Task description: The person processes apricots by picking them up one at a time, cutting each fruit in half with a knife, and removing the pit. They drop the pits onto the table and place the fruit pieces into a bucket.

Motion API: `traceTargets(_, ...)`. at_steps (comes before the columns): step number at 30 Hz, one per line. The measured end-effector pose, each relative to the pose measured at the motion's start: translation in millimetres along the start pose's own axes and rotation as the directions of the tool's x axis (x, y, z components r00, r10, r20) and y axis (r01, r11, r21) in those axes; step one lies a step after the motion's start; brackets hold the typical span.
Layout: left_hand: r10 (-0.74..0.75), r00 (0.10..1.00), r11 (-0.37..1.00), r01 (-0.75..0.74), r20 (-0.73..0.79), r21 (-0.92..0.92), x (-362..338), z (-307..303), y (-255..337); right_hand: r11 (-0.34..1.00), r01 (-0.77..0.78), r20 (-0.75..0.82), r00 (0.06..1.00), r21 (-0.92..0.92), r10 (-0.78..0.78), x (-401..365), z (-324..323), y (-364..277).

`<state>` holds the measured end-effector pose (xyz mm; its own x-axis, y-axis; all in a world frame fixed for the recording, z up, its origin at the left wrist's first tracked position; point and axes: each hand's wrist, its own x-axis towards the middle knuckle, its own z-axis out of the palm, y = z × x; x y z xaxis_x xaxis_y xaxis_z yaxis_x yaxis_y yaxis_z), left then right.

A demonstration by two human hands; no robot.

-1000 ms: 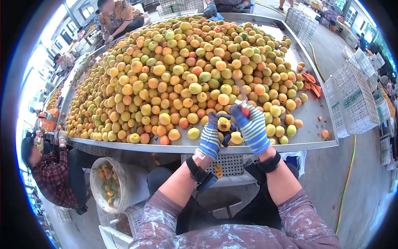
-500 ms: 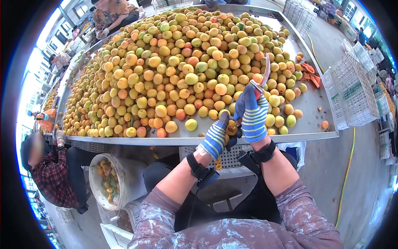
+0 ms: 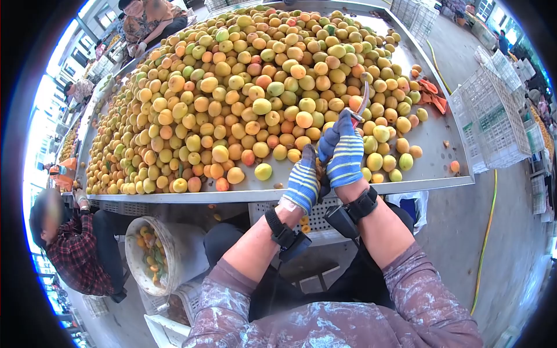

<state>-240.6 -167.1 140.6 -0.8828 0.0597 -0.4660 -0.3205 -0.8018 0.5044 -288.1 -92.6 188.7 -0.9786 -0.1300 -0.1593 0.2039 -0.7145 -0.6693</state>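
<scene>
My right hand (image 3: 344, 156), in a blue-and-white striped glove, is closed round the handle of a curved knife (image 3: 365, 100). Its hooked blade points up and away from me. Against it, my left hand (image 3: 303, 180) in a matching glove is closed on an apricot (image 3: 318, 167), mostly hidden between the fingers. Both hands are over the near edge of a metal table (image 3: 418, 184). Just beyond them lies a large heap of yellow, orange and greenish apricots (image 3: 261, 107).
Below the hands is a perforated white crate (image 3: 262, 216) holding a few apricot pieces. A white bucket (image 3: 134, 261) of fruit pieces stands at left, near a seated person (image 3: 78, 249). Orange gloves (image 3: 432, 95) lie on the table's right; stacked crates (image 3: 493, 124) stand beyond.
My hands have come closer together, covering more of the apricot. The right hand and knife have shifted slightly left, and the blade tilts a little differently.
</scene>
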Motion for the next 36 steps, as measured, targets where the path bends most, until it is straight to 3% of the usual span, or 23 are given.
traceTargets(2, 0.006, 0.999, 1.0, -0.005, -0.049, 0.022, 2, -4, -1, 0.997, -0.079, -0.12, 0.99, -0.001, 0.078, -3, 3, -2)
traceTargets(3, 0.351, 0.932, 0.767, -0.338, 0.085, 0.545, 8, -8, -2, 0.995, -0.09, -0.1, 0.991, 0.036, 0.093, -3, 0, -2)
traceTargets(4, 0.442, 0.848, 0.366, -0.467, 0.292, 0.805, 6, -17, -5, 0.995, -0.091, -0.108, 0.99, 0.04, 0.094, -3, -3, -1)
traceTargets(5, 0.507, 0.715, -0.124, -0.492, 0.481, 0.862, -11, -4, 5, 0.993, -0.091, -0.124, 0.987, 0.069, 0.099, -3, -4, -1)
traceTargets(7, 0.474, 0.8, 0.229, -0.516, 0.368, 0.825, -2, -11, 2, 0.987, -0.112, -0.163, 0.978, 0.113, 0.13, -4, -6, -2)
traceTargets(8, 0.39, 0.891, 0.435, -0.401, 0.233, 0.806, -17, 6, 10, 0.987, -0.113, -0.161, 0.978, 0.111, 0.13, -5, -7, 0)
traceTargets(10, 0.475, 0.845, 0.422, -0.463, 0.245, 0.779, -7, -3, 1, 0.978, -0.102, -0.154, 0.979, 0.182, 0.131, -3, -12, 0)
traceTargets(12, 0.407, 0.903, 0.611, -0.384, 0.141, 0.693, -4, -3, -2, 0.969, -0.105, -0.194, 0.969, 0.223, 0.149, 1, -9, 0)
traceTargets(16, 0.431, 0.893, 0.672, -0.412, 0.128, 0.616, 8, -10, -6, 0.929, -0.178, -0.14, 0.962, 0.324, 0.233, 8, -14, -1)
traceTargets(18, 0.464, 0.861, 0.665, -0.493, 0.208, 0.561, 0, -8, -1, 0.915, -0.211, -0.116, 0.957, 0.345, 0.265, 9, -10, -3)
traceTargets(19, 0.336, 0.939, 0.853, -0.337, 0.074, 0.398, -1, -3, 2, 0.9, -0.236, -0.146, 0.941, 0.367, 0.306, 7, -8, -6)
traceTargets(20, 0.341, 0.937, 0.853, -0.344, 0.079, 0.394, 2, -3, 4, 0.903, -0.234, -0.141, 0.943, 0.361, 0.301, 10, -11, -6)
traceTargets(22, 0.124, 0.992, 0.992, -0.123, -0.037, 0.039, 6, -3, 10, 0.881, -0.269, 0.071, 0.962, 0.388, 0.263, 19, -20, -6)
traceTargets(24, 0.099, 0.987, 0.993, -0.089, -0.128, 0.084, 0, 1, 21, 0.945, -0.268, 0.186, 0.954, 0.187, 0.234, 16, -14, -24)
traceTargets(26, -0.02, 0.986, 0.995, 0.004, 0.164, 0.098, -8, -11, 38, 0.955, -0.063, 0.199, 0.972, -0.289, 0.125, 3, -1, -37)
traceTargets(27, -0.074, 0.964, 0.996, 0.061, 0.256, 0.06, -10, -14, 45, 0.846, 0.109, 0.265, 0.964, -0.521, 0.039, 0, 2, -41)
traceTargets(28, -0.065, 0.965, 0.997, 0.054, 0.252, 0.051, -9, -12, 44, 0.737, 0.337, 0.483, 0.876, -0.586, -0.016, -2, -4, -33)
traceTargets(30, 0.025, 1.0, 1.0, -0.026, 0.011, 0.016, -12, 1, 46, 0.442, 0.512, 0.618, 0.775, -0.737, 0.132, -8, -6, -35)
traceTargets(31, -0.005, 0.999, 1.0, 0.003, 0.054, 0.026, -5, -13, 41, 0.337, 0.542, 0.615, 0.771, -0.77, 0.165, -15, -8, -38)
traceTargets(32, -0.037, 0.994, 0.973, 0.012, 0.106, 0.229, -7, -20, 40, 0.291, 0.554, 0.61, 0.776, -0.78, 0.158, -19, -8, -38)
traceTargets(34, -0.072, 0.993, 0.959, 0.043, 0.095, 0.279, -28, -6, 41, 0.251, 0.532, 0.574, 0.806, -0.809, 0.142, -14, -23, -27)
traceTargets(36, -0.02, 0.99, 0.93, -0.032, 0.137, 0.366, -32, -5, 35, 0.173, 0.55, 0.573, 0.808, -0.817, 0.14, -21, -16, -31)
